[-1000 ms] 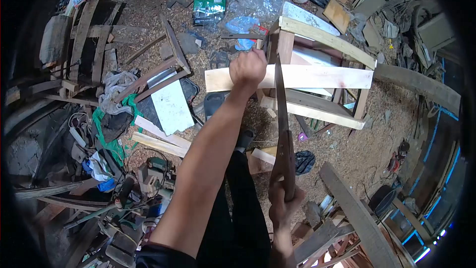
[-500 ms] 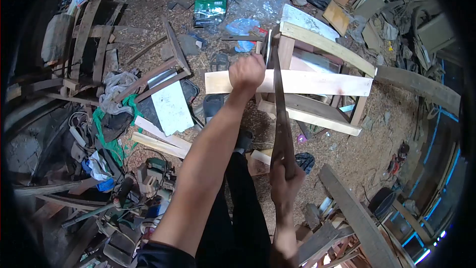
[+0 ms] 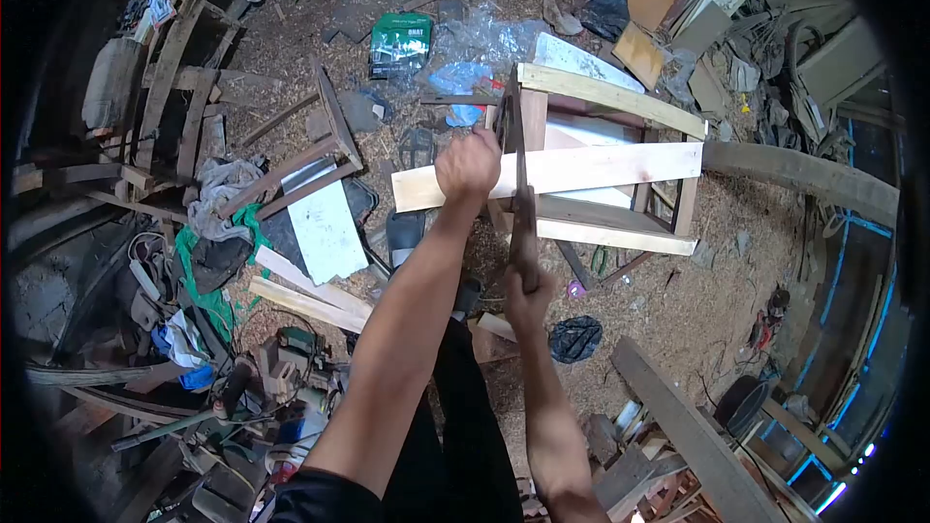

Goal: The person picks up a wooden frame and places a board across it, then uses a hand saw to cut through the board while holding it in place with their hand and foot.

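Observation:
A pale wooden plank (image 3: 601,167) lies across a wooden frame (image 3: 620,97), its left end sticking out past the frame. My left hand (image 3: 467,163) is closed round this plank near its left end. My right hand (image 3: 529,298) grips the handle end of a handsaw (image 3: 523,165). The blade stands on edge across the plank, just right of my left hand, and points away from me. Where the teeth meet the wood is hard to make out.
A green package (image 3: 400,44) and crumpled blue plastic (image 3: 459,82) lie beyond the frame. At left are a white board (image 3: 329,228) and pale offcuts (image 3: 308,304). A thick beam (image 3: 693,426) lies at lower right. Wood shavings cover the floor.
My right hand has pushed forward, away from me, carrying the saw farther across the plank. The plank now slants slightly, its left end nearer me. My left hand keeps its hold.

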### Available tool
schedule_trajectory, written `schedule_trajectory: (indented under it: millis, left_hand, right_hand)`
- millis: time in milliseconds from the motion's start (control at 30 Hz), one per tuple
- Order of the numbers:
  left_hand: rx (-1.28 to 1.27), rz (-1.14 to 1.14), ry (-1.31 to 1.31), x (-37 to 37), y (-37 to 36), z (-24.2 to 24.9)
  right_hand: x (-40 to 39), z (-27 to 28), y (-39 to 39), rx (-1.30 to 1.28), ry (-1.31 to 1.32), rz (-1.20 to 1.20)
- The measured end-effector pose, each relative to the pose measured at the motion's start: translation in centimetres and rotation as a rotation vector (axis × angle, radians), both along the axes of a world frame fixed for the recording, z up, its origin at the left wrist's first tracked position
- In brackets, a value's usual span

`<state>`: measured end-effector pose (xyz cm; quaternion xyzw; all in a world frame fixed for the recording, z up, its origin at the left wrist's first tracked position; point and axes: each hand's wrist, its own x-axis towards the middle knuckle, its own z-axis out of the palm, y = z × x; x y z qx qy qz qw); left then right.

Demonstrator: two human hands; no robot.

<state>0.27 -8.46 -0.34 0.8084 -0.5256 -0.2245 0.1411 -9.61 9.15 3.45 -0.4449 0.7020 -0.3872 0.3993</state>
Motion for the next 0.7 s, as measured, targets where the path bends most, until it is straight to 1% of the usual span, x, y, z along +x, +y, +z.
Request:
schedule_trajectory:
  millis: [67, 133, 167, 233, 300, 333, 367, 400, 467, 533, 600, 667, 700]
  left_hand:
    - [-0.016, -0.001, 0.006, -0.2, -0.3, 0.1]
    - [-0.029, 0.011, -0.009, 0.0, -0.3, 0.0]
    - [-0.013, 0.010, -0.018, 0.2, -0.2, -0.3]
    - [0.043, -0.010, 0.085, 0.3, -0.6, 0.5]
    - [0.001, -0.021, 0.046, 0.0, -0.7, 0.4]
    - [0.013, -0.013, 0.031, -0.1, -0.3, 0.0]
    - [0.029, -0.003, 0.014, -0.1, 0.1, -0.2]
    - [0.003, -0.015, -0.001, -0.1, 0.4, -0.2]
    - [-0.044, -0.035, -0.012, -0.1, 0.6, -0.5]
    - [-0.164, -0.032, -0.062, 0.0, 0.0, -0.9]
    - [-0.105, -0.048, -0.028, -0.2, 0.9, -0.8]
    - [-0.075, -0.053, -0.004, 0.3, 0.0, -0.7]
    - [-0.127, -0.038, -0.010, 0.4, -0.7, -0.8]
  right_hand:
    - [0.1, -1.2, 0.4, -0.016, -0.031, 0.035]
    - [1.3, 0.2, -0.3, -0.009, -0.050, -0.025]
    - [1.6, 2.1, 0.2, 0.006, -0.059, -0.027]
    - [2.0, 9.0, 0.3, 0.293, -0.074, -0.186]
    - [1.6, 13.1, 2.4, 0.366, 0.046, -0.190]
    - [0.8, 13.3, 4.5, 0.336, -0.056, -0.181]
    - [0.1, 13.3, 6.1, 0.309, -0.158, -0.169]
    - [0.1, 13.4, 6.5, 0.308, -0.153, -0.169]
    - [0.3, 13.4, 6.9, 0.359, 0.047, -0.127]
    - [1.8, 12.7, 3.9, 0.173, 0.032, -0.135]
    - [1.9, 9.3, -1.3, 0.408, 0.053, -0.208]
    - [1.2, 4.2, -4.5, 0.047, 0.021, -0.022]
    - [0.9, 3.1, -4.5, 0.040, 0.025, -0.018]
